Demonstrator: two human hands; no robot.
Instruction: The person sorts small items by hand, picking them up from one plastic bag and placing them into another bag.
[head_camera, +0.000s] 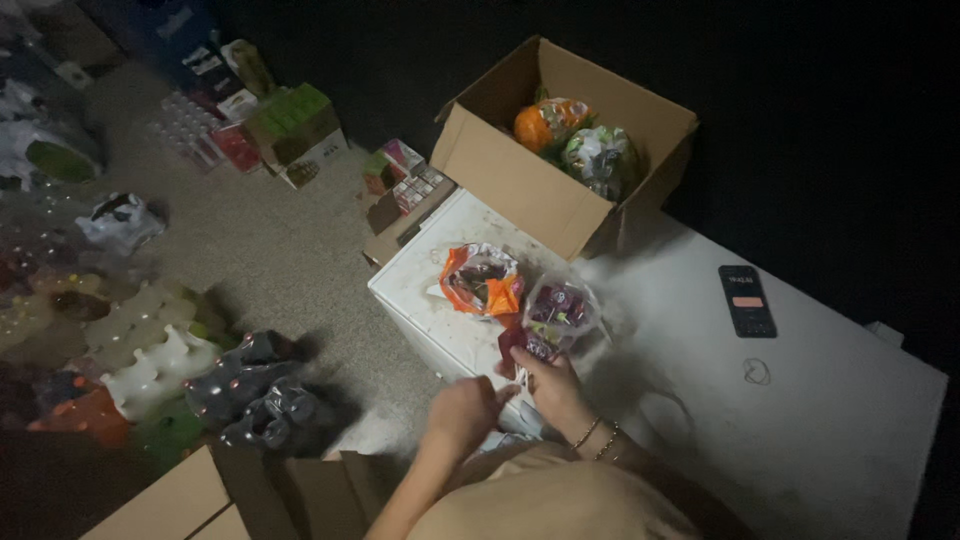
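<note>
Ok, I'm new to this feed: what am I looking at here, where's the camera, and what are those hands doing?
There is no machine: one camera sits on a person's head and looks down at their two bare hands. The left hand and right hand meet at the near edge of a white surface; the right hand touches a clear bag of purple-wrapped pieces, though the dim picture hides the grip. Beside it lies an orange bag. Further back stands an open cardboard box with more bags inside, and a phone lies to the right. Packs of bottles cover the floor on the left.
</note>
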